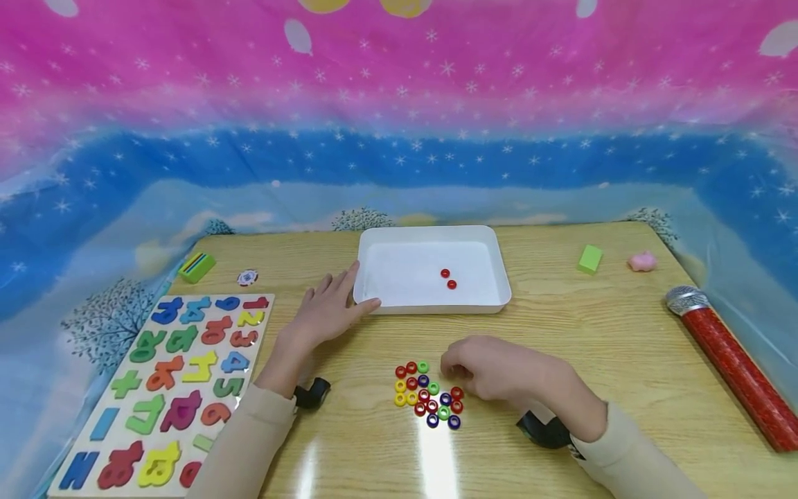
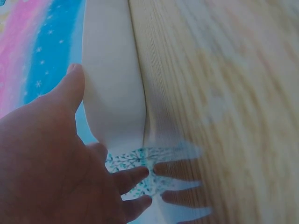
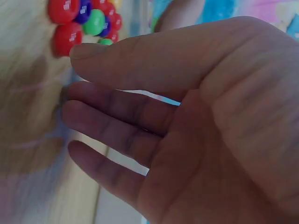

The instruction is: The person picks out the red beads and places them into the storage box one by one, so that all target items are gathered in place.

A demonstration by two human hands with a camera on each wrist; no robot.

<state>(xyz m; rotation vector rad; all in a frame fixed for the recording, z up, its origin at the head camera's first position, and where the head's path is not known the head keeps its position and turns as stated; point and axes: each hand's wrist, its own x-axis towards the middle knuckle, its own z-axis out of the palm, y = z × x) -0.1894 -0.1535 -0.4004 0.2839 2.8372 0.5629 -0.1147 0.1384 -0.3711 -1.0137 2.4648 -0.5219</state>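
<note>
My left hand (image 1: 324,310) touches the left front corner of a white tray (image 1: 433,310), its thumb at the front rim and its fingers spread along the left side. The left wrist view shows that thumb against the tray wall (image 2: 114,74). Two red ring beads (image 1: 451,285) lie inside the tray. On the table before it, several red, yellow, green and dark blue ring beads (image 1: 424,396) form a loose cluster. My right hand (image 1: 489,366) is at the cluster's right edge, fingers bent loosely downward. In the right wrist view its thumb tip overlaps a red bead (image 3: 67,39), apart from the other fingers.
A number puzzle board (image 1: 264,333) lies at the left. Behind it are a green block with stripes (image 1: 197,267) and a small chip (image 1: 247,277). At the right are a light green block (image 1: 589,259), a pink pig figure (image 1: 642,261) and a red microphone (image 1: 736,367).
</note>
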